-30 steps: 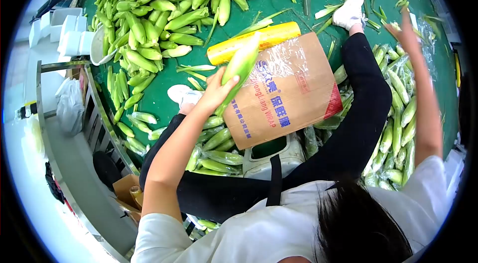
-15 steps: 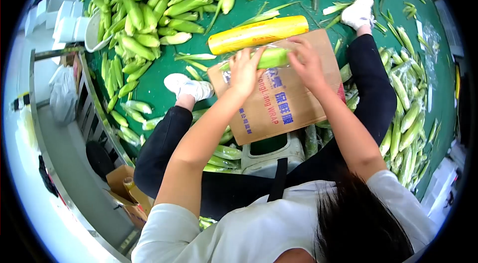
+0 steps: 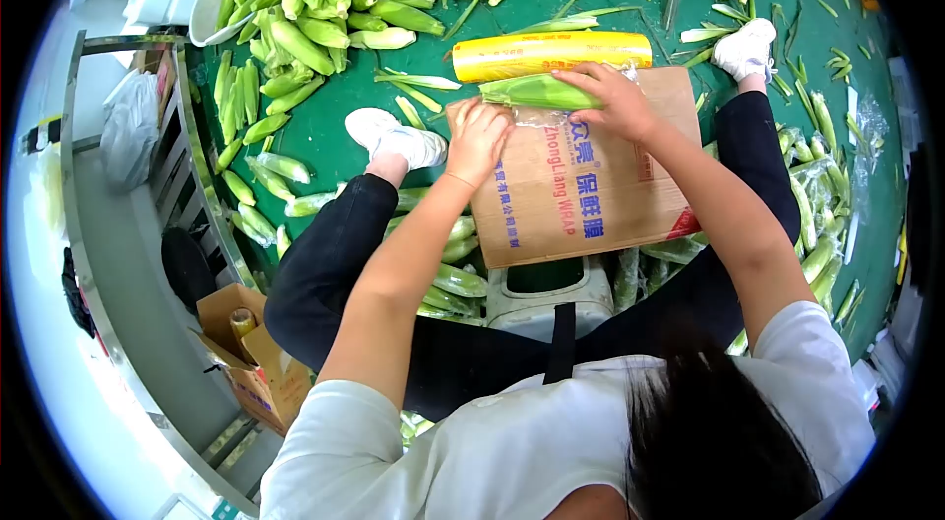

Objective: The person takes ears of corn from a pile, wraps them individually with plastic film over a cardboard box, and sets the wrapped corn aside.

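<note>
An ear of corn in green husk lies crosswise near the far edge of the flattened cardboard box, just below a yellow roll of film. Its left end is under the fingertips of my left hand, whose fingers are bent and close together. Over its right end lies my right hand, thumb and fingers curved around the corn. Clear film shows faintly beneath the corn and beside my right hand.
A large heap of unwrapped corn covers the far left of the green floor. Wrapped corn lies on the right. A white plastic stool, a metal rack and an open carton are nearer.
My right hand came in from the far right and took hold of the corn. The corn, upright in my left hand before, now lies on the box. The view has shifted.
</note>
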A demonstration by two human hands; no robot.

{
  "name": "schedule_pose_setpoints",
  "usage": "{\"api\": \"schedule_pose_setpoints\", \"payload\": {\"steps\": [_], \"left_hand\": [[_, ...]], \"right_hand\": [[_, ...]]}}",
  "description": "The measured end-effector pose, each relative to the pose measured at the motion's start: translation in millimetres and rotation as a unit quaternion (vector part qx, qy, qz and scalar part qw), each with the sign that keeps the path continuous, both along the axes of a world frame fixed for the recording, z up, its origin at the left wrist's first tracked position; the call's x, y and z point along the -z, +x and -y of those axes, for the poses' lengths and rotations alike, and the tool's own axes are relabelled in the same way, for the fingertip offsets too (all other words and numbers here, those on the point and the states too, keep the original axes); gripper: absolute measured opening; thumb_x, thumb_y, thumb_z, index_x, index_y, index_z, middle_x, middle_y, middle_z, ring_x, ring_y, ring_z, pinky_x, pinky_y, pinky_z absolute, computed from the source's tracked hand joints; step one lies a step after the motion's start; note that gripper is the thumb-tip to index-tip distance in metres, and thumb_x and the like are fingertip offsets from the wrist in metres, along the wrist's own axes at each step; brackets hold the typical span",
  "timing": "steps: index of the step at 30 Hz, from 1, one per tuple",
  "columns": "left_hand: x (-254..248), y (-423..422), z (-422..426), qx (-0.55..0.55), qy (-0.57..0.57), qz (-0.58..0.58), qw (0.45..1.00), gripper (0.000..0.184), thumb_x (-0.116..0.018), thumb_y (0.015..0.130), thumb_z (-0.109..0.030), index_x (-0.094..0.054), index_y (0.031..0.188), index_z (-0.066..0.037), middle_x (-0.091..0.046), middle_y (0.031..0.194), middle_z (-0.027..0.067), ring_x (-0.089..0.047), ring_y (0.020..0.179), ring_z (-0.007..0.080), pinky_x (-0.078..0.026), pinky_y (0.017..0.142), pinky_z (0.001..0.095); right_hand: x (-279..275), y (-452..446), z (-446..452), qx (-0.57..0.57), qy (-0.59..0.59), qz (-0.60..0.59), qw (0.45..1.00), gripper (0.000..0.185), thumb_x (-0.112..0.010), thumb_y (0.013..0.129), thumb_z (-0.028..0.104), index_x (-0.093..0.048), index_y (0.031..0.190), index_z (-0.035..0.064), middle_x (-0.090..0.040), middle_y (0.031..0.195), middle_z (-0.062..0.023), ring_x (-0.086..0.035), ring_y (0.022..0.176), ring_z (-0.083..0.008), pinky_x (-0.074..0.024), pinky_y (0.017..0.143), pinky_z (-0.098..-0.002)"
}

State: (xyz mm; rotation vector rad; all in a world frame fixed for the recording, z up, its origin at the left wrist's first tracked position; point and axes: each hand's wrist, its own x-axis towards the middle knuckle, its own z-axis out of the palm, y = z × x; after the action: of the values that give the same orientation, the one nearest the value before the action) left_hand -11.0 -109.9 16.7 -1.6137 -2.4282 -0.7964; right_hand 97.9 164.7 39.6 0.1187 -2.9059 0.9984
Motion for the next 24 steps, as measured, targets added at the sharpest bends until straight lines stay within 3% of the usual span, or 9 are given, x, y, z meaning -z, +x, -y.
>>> {"api": "schedule_pose_setpoints", "payload": {"steps": [3, 4, 9, 13, 15, 19, 21, 23, 24], "left_hand": [[-18.5, -1.2, 26.6, 0.015, -0.043, 0.21, 0.977, 0.014, -0.065, 0.091, -0.007, -0.055, 0.1, -0.005, -0.065, 0.091, 0.0149, -0.065, 0.09, 0.0353, -0.052, 0.081, 0.0451], [-33.7, 1.3, 35.7, 0.036, -0.029, 0.179, 0.983, 0.013, -0.062, 0.093, -0.004, -0.051, 0.1, -0.004, -0.065, 0.085, 0.0173, -0.066, 0.078, 0.0394, -0.054, 0.066, 0.0436], [-46.9, 37.1, 51.2, 0.153, -0.123, 0.358, 0.913, 0.01, -0.06, 0.097, -0.009, -0.056, 0.106, -0.007, -0.063, 0.096, 0.0167, -0.066, 0.088, 0.0385, -0.054, 0.074, 0.0413], [-36.7, 30.0, -14.8, 0.108, -0.258, 0.324, 0.904, 0.018, -0.065, 0.09, -0.016, -0.059, 0.104, -0.006, -0.059, 0.105, 0.0141, -0.064, 0.092, 0.0375, -0.053, 0.079, 0.0484], [-18.1, -3.1, -49.9, 0.204, -0.207, -0.028, 0.956, 0.027, -0.067, 0.082, -0.016, -0.065, 0.107, -0.007, -0.063, 0.104, 0.0134, -0.065, 0.092, 0.0373, -0.053, 0.081, 0.0491], [-84.1, -85.3, -93.3, -0.027, 0.029, 0.241, 0.97, 0.03, -0.067, 0.09, -0.012, -0.068, 0.12, -0.006, -0.07, 0.091, 0.005, -0.066, 0.081, 0.0153, -0.054, 0.073, 0.0291], [-106.9, -118.7, -85.6, -0.105, 0.064, 0.234, 0.964, 0.026, -0.066, 0.095, -0.013, -0.067, 0.119, -0.004, -0.068, 0.089, 0.0008, -0.061, 0.078, 0.008, -0.052, 0.069, 0.0232], [-120.8, -128.7, -77.4, -0.138, 0.053, 0.289, 0.946, 0.026, -0.064, 0.097, -0.015, -0.066, 0.12, -0.003, -0.068, 0.09, 0.0012, -0.06, 0.078, 0.0075, -0.051, 0.07, 0.0233], [-113.8, -131.6, -77.7, -0.133, 0.046, 0.298, 0.944, 0.026, -0.064, 0.097, -0.015, -0.066, 0.12, -0.003, -0.068, 0.089, 0.0014, -0.059, 0.078, 0.0075, -0.051, 0.071, 0.0232]], "right_hand": [[-5.8, 21.1, -9.6, -0.007, -0.009, 0.023, 1.0, 0.079, -0.084, 0.073, 0.023, -0.053, 0.145, 0.0319, -0.06, 0.13, -0.0079, -0.058, 0.117, -0.0316, -0.0489, 0.1, -0.0417], [-7.2, 34.8, -9.0, -0.012, -0.016, 0.038, 0.999, 0.079, -0.084, 0.073, 0.022, -0.053, 0.145, 0.0317, -0.059, 0.131, -0.0084, -0.058, 0.117, -0.0322, -0.0484, 0.1, -0.0424], [-25.8, 103.7, 13.3, -0.152, 0.009, 0.098, 0.983, 0.067, -0.082, 0.075, 0.027, -0.06, 0.138, 0.03, -0.059, 0.13, -0.0093, -0.055, 0.121, -0.0312, -0.0415, 0.106, -0.0468], [-26.8, 93.2, 32.1, -0.13, 0.034, 0.076, 0.988, 0.046, -0.07, 0.088, 0.042, -0.066, 0.131, 0.0271, -0.056, 0.136, -0.0102, -0.052, 0.125, -0.0305, -0.0346, 0.111, -0.0493], [-15.1, 58.9, 30.0, -0.106, 0.067, 0.022, 0.992, 0.042, -0.06, 0.094, 0.046, -0.069, 0.125, 0.0184, -0.049, 0.145, -0.0137, -0.047, 0.131, -0.0333, -0.0319, 0.113, -0.0516], [8.6, -35.1, 7.1, 0.122, 0.234, -0.062, 0.963, 0.044, -0.063, 0.093, 0.043, -0.065, 0.122, 0.0106, -0.047, 0.148, -0.0193, -0.049, 0.131, -0.0346, -0.0403, 0.108, -0.047], [-27.9, -44.1, 27.3, 0.076, 0.1, 0.105, 0.986, 0.052, -0.064, 0.091, 0.047, -0.061, 0.13, 0.0127, -0.05, 0.145, -0.0159, -0.051, 0.128, -0.0329, -0.0461, 0.1, -0.0439], [-17.5, -17.2, 58.1, -0.025, 0.232, -0.141, 0.962, 0.062, -0.069, 0.085, 0.054, -0.058, 0.133, 0.0162, -0.063, 0.124, -0.0112, -0.063, 0.108, -0.0295, -0.0513, 0.084, -0.0457], [-18.4, -18.0, 60.1, -0.021, 0.242, -0.053, 0.968, 0.061, -0.072, 0.083, 0.05, -0.059, 0.132, 0.0165, -0.063, 0.121, -0.0117, -0.064, 0.106, -0.0298, -0.0522, 0.084, -0.0456]]}}
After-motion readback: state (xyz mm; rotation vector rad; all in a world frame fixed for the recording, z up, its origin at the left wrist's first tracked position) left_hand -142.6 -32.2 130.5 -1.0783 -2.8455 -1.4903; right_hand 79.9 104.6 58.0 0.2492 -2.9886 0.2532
